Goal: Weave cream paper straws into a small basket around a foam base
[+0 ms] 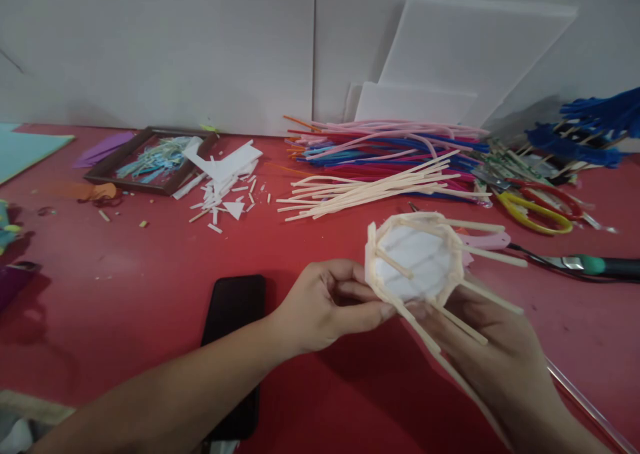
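Note:
Between my hands, above the red table, is a small round basket frame point(419, 259) with a white base, cream pipe cleaners around its rim and several short sticks jutting outward. My left hand point(327, 304) pinches its lower left edge, thumb in front. From below and the right, my right hand point(487, 334) supports the frame, its fingers partly hidden behind it. One long cream pipe cleaner point(467, 387) trails from the frame down across my right hand.
Cream pipe cleaners point(370, 191) and coloured ones point(390, 141) lie behind the frame. Yellow-handled scissors point(537, 217) and a glue gun point(600, 266) are to the right. A black phone point(233, 314) lies under my left forearm; white scraps point(230, 177) and a brown tray point(95, 176) are farther left.

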